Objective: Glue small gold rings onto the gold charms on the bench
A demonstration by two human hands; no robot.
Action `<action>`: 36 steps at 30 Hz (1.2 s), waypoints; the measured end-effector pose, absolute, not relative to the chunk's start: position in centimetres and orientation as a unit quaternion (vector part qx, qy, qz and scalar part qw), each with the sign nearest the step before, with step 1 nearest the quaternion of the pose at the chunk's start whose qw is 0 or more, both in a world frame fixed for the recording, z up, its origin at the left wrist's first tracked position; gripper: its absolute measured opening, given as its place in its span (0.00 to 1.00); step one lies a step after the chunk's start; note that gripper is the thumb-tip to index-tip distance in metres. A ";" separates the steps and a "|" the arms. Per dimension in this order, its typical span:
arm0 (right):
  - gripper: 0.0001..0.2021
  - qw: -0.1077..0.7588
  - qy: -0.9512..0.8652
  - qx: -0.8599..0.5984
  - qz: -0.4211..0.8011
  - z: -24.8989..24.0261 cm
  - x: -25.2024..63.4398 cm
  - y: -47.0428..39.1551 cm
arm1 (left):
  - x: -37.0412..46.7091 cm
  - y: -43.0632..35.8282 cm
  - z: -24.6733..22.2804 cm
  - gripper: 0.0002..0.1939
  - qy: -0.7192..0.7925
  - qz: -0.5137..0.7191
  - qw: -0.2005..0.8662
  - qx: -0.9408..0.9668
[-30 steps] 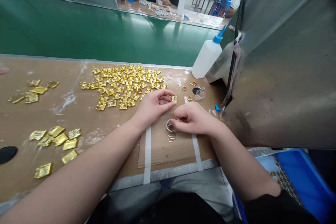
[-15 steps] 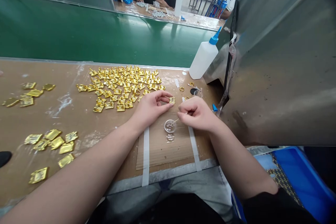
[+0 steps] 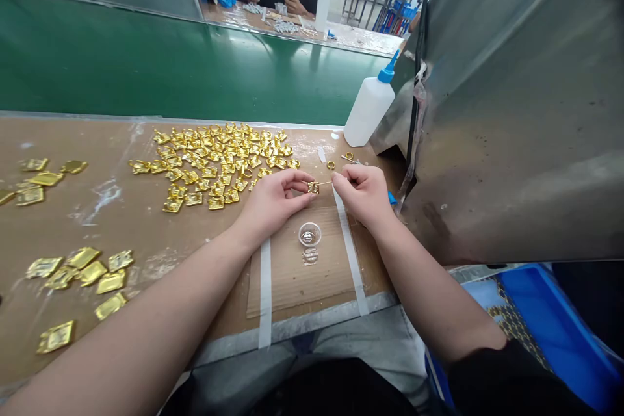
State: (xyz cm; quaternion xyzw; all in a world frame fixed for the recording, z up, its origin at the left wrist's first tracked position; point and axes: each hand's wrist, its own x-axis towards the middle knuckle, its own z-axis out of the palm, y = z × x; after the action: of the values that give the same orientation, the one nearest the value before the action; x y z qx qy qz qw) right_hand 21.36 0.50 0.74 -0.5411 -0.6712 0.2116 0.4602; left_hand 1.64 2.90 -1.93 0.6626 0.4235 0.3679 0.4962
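Between the thumb and fingers of my left hand (image 3: 276,200) is a small gold square piece (image 3: 313,188), held above the cardboard pad. My right hand (image 3: 365,192) pinches a thin stick (image 3: 325,183), whose tip reaches the gold piece. Below the hands, a small round clear cup (image 3: 309,234) stands on the corrugated cardboard (image 3: 312,289), with a clear shiny piece (image 3: 311,256) just in front of it. To the left of my left hand lies a heap of similar gold pieces (image 3: 214,162), many with rings on them.
Flat gold plates (image 3: 90,272) lie in groups on the left of the table. A white bottle with a blue nozzle (image 3: 369,110) stands at the back right, beside a metal housing (image 3: 511,110). Beyond the green belt (image 3: 195,71) a co-worker's hands (image 3: 292,1) are busy. A blue bin (image 3: 550,312) sits lower right.
My right hand has lifted the stick from the cup up to the gold piece in my left hand. The whole view has shifted slightly.
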 end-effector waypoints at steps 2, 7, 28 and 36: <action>0.19 0.456 -0.671 -0.544 0.214 0.7 21.4 0.5 | 1.6 2.9 -1.9 0.15 0.424 0.366 0.493 0.665; 0.19 0.448 -0.670 -0.549 0.218 0.6 21.4 0.6 | 1.6 2.8 -1.8 0.15 0.426 0.366 0.486 0.670; 0.18 0.421 -0.684 -0.552 0.223 0.6 21.5 0.7 | 1.5 2.9 -1.9 0.15 0.430 0.360 0.478 0.676; 0.18 0.461 -0.683 -0.516 0.236 1.4 21.5 0.0 | 1.5 2.9 -2.0 0.16 0.432 0.359 0.483 0.672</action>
State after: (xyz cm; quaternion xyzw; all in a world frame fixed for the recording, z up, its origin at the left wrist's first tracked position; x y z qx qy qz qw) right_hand 21.46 0.03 1.36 -0.5158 -0.6826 0.2362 0.4607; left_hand 1.49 2.91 -2.05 0.6717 0.4321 0.3587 0.4831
